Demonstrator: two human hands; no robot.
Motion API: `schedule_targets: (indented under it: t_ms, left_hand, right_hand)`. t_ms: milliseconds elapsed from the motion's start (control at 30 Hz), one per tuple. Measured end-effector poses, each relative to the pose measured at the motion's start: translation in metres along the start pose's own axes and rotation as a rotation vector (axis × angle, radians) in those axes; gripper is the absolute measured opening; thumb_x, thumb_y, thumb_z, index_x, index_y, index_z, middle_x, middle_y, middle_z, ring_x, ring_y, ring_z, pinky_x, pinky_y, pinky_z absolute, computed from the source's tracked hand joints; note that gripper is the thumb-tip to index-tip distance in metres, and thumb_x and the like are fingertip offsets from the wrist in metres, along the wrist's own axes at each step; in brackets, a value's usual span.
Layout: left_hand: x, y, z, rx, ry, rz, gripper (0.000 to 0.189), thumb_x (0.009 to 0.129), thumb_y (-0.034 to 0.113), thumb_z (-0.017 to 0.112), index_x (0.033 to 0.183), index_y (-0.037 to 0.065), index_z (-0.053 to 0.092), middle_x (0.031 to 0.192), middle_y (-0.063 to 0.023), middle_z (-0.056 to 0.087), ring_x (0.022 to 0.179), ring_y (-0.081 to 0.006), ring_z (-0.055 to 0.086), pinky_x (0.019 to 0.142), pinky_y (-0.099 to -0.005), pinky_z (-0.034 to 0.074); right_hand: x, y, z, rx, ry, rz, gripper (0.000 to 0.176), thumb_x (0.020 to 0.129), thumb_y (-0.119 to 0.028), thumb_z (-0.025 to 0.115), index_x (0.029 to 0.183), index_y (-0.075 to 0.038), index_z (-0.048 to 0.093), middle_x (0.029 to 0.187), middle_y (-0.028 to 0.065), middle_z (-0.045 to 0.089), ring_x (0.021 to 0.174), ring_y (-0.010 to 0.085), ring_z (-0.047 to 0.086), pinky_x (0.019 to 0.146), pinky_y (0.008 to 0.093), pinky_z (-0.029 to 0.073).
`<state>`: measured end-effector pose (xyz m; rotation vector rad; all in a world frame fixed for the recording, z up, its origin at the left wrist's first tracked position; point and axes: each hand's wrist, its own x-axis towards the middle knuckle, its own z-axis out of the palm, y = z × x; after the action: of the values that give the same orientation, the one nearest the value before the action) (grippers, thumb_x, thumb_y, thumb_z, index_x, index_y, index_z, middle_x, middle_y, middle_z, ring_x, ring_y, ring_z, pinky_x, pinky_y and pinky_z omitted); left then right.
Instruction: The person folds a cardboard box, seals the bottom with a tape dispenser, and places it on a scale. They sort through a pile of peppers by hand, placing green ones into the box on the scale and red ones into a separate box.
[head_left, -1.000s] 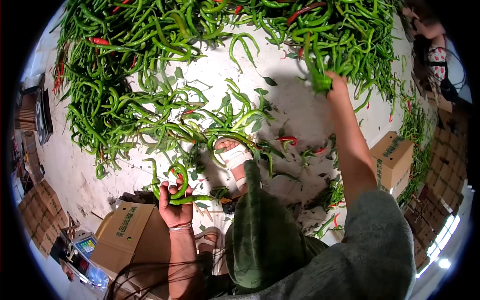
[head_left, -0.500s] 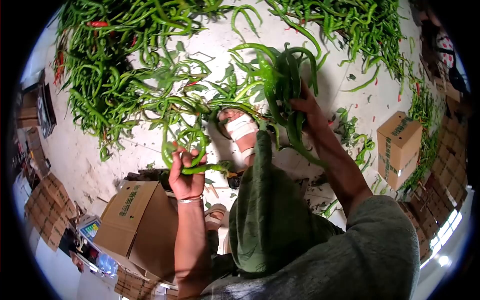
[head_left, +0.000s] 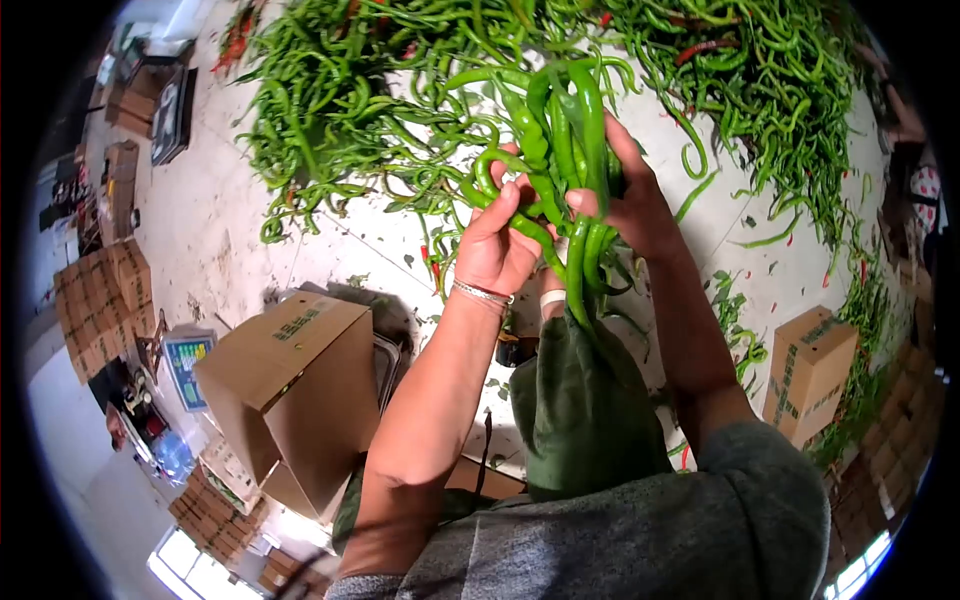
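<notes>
Head view: the left hand (head_left: 495, 248) and right hand (head_left: 642, 208) hold green peppers (head_left: 562, 140) clasped above the floor (head_left: 225, 225); likely light, smooth and snappable, best gripped gently mid-length.

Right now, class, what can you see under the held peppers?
Below the peppers, held by left hand and right hand, part of a white sandal and green trousers show. The rest of that sandal is covered.

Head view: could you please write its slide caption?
Hands hold green peppers, with pepper piles beyond on the pale floor.
</notes>
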<state>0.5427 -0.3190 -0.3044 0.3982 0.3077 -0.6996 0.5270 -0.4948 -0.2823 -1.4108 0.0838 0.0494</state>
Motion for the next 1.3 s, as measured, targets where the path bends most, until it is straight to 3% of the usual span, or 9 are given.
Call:
schedule_targets:
  t_ms: [233,367,400,500,600,667,933,1133,1300]
  left_hand:
    - [-0.069,0.043,0.068,-0.069,-0.105,0.364,0.051,0.083,0.007,0.060,0.129,0.017,0.040,0.116,-0.0051,0.055,0.111,-0.0236,0.050,0.092,-0.0407,0.043]
    - [-0.127,0.084,0.077,-0.040,-0.211,0.578,0.040,0.085,0.016,0.058,0.122,0.007,0.047,0.117,-0.0090,0.056,0.111,-0.0252,0.051,0.097,-0.0406,0.040]
    - [-0.151,0.094,0.086,-0.063,-0.180,0.596,0.032,0.085,0.019,0.057,0.114,0.006,0.053,0.105,-0.0065,0.061,0.089,-0.0190,0.060,0.077,-0.0323,0.051]
    - [-0.222,0.124,0.103,-0.046,-0.031,0.715,0.024,0.085,0.025,0.060,0.103,0.009,0.058,0.080,0.0006,0.062,0.042,-0.0069,0.043,0.032,-0.0185,0.030]
    - [-0.293,0.157,0.077,0.050,-0.110,0.826,0.019,0.086,0.019,0.058,0.101,0.009,0.058,0.085,-0.0026,0.062,0.054,-0.0103,0.053,0.044,-0.0219,0.044]
    - [-0.318,0.184,0.055,-0.056,-0.013,1.014,0.017,0.084,0.007,0.057,0.101,0.008,0.055,0.099,-0.0069,0.059,0.095,-0.0215,0.057,0.088,-0.0375,0.047]
    - [-0.471,0.237,0.020,0.369,0.395,0.964,0.027,0.075,-0.003,0.063,0.100,0.004,0.057,0.089,-0.0061,0.061,0.077,-0.0191,0.061,0.073,-0.0335,0.053]
    - [-0.513,0.273,-0.021,1.035,0.634,0.652,0.035,0.076,0.004,0.064,0.110,0.006,0.055,0.092,-0.0032,0.062,0.083,-0.0124,0.058,0.071,-0.0287,0.050]
    - [-0.506,0.270,-0.061,1.652,0.910,0.224,0.037,0.074,0.015,0.070,0.107,0.001,0.059,0.092,-0.0037,0.062,0.080,-0.0127,0.055,0.068,-0.0283,0.043]
  right_hand:
    - [0.007,-0.102,0.072,-0.318,-0.268,-0.340,0.075,0.072,-0.005,0.064,0.139,-0.006,0.029,0.137,0.0111,0.038,0.128,0.0205,0.034,0.105,0.0311,0.024]
    - [-0.006,-0.180,0.148,-0.558,-0.449,-0.580,0.072,0.068,-0.005,0.057,0.135,-0.021,0.037,0.120,0.0132,0.050,0.108,0.0310,0.049,0.093,0.0349,0.038]
    - [-0.009,-0.191,0.169,-0.561,-0.486,-0.637,0.071,0.068,-0.006,0.057,0.135,-0.021,0.038,0.119,0.0132,0.051,0.106,0.0315,0.050,0.091,0.0355,0.039]
    - [-0.027,-0.217,0.237,-0.429,-0.596,-0.751,0.072,0.067,-0.007,0.059,0.134,-0.018,0.038,0.123,0.0133,0.051,0.111,0.0303,0.050,0.096,0.0347,0.038]
    - [-0.042,-0.219,0.306,-0.243,-0.746,-0.663,0.076,0.066,-0.008,0.062,0.136,-0.013,0.035,0.127,0.0134,0.048,0.115,0.0249,0.048,0.099,0.0319,0.034]
    - [-0.054,-0.207,0.348,-0.011,-0.812,-0.517,0.076,0.069,-0.006,0.066,0.136,-0.008,0.031,0.124,0.0090,0.048,0.113,0.0186,0.046,0.097,0.0290,0.035]
    - [-0.117,-0.120,0.484,0.742,-0.816,0.147,0.054,0.086,-0.008,0.059,0.129,-0.019,0.028,0.110,0.0046,0.048,0.094,0.0194,0.054,0.078,0.0346,0.049]
    - [-0.125,-0.084,0.502,-0.013,-0.815,0.723,0.047,0.084,-0.023,0.061,0.123,-0.011,0.038,0.123,0.0123,0.041,0.106,0.0309,0.044,0.083,0.0507,0.044]
    - [-0.105,-0.080,0.436,-0.119,-0.864,0.604,0.035,0.085,-0.018,0.058,0.114,-0.001,0.051,0.103,0.0122,0.059,0.087,0.0189,0.060,0.073,0.0321,0.052]
